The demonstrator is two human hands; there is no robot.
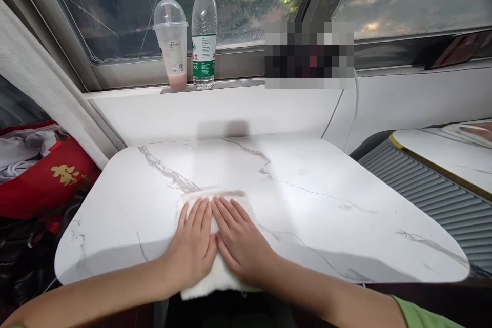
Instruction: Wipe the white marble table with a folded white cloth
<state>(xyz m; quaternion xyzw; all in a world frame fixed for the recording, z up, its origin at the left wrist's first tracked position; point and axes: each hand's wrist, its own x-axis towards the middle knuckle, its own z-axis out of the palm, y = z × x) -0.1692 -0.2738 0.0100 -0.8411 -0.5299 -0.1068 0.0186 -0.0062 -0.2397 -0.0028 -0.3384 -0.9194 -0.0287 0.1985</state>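
A fluffy white cloth (221,272) lies on the white marble-patterned table (307,169), its lower end reaching the front edge. Both hands press flat on it, side by side, thumbs almost touching. My left hand (195,243) rests on the cloth's left half with fingers stretched forward. On the right half, my right hand (240,241) lies the same way, fingers extended and slightly apart. Neither hand grips the cloth. Parts of the cloth under the palms are hidden.
On the window ledge stand a domed plastic cup (171,51) with a straw and pink liquid, and a clear bottle (204,36) with a green cap. A blurred-out patch (309,56) covers something to their right. A red bag (54,169) sits at the left.
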